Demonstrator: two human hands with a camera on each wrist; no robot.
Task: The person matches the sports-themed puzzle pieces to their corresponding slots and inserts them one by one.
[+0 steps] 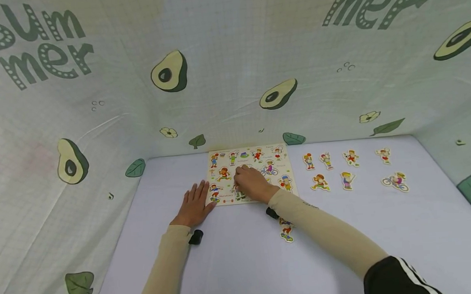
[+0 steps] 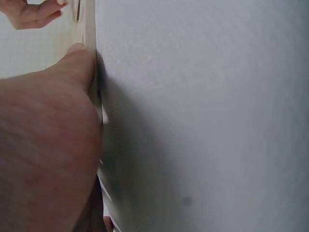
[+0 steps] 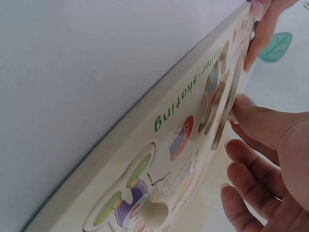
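A wooden puzzle board (image 1: 254,199) printed with small sport figures lies at the back of the table. My left hand (image 1: 194,205) rests flat at its left edge with fingers straight; in the left wrist view the thumb (image 2: 77,65) lies along the board's side. Over the lower middle of the board, my right hand (image 1: 253,183) pinches a thin wooden puzzle piece (image 3: 223,123) between thumb and fingers. The right wrist view shows that piece edge-on, close over the figure-shaped recess (image 3: 212,92) beside the word "Roller-skating". The picture on the held piece is hidden.
To the board's right lie several loose figure pieces, among them a cyclist (image 1: 395,181), a runner (image 1: 320,182) and a ball player (image 1: 351,158). Another figure piece (image 1: 286,232) lies beside the right forearm, partly covered. A round wooden knob (image 3: 154,215) sticks up from the board.
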